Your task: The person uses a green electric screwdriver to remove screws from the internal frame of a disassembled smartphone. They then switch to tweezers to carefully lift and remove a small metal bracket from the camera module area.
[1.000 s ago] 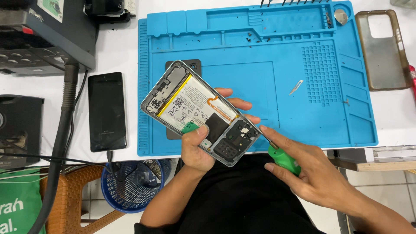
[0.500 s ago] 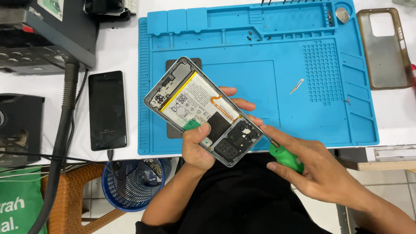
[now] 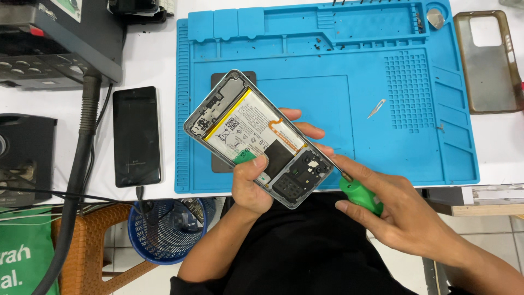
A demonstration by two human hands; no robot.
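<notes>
Blue mat [image 3: 382, 147] below, opened phone [image 3: 256, 136] in left hand [image 3: 248, 183] grip, right hand [image 3: 404, 213] (screwdriver [image 3: 357, 194], seemingly) alongside.

opened phone [image 3: 256, 136] raised slightly, screwdriver [image 3: 357, 194] tip still at its corner

opened phone [image 3: 259, 139] tilted, green-handled screwdriver [image 3: 357, 194] at edge

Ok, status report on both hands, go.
Left hand grips opened phone. Right hand holds green screwdriver, tip at phone's lower edge. Nothing blocking.
</notes>
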